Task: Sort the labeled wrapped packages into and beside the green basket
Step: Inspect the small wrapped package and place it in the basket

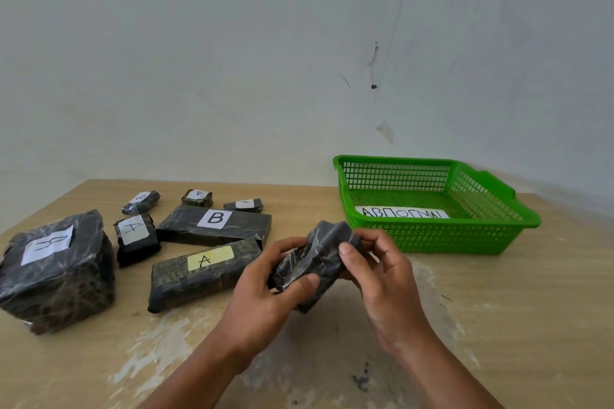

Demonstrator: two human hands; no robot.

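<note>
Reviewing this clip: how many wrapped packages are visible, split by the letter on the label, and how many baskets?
Label A: 4, including the long package with the yellow label
Label B: 3, including the long package with the white label
Label not visible: 1, the package held in both hands
Green basket: 1
Total: 8 packages, 1 basket

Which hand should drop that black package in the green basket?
Probably the right hand: it already grips the package and is nearer the green basket. The left hand sits farther away.

Packages (pixel 212 226) lie left of the basket (pixel 465 236).
</note>
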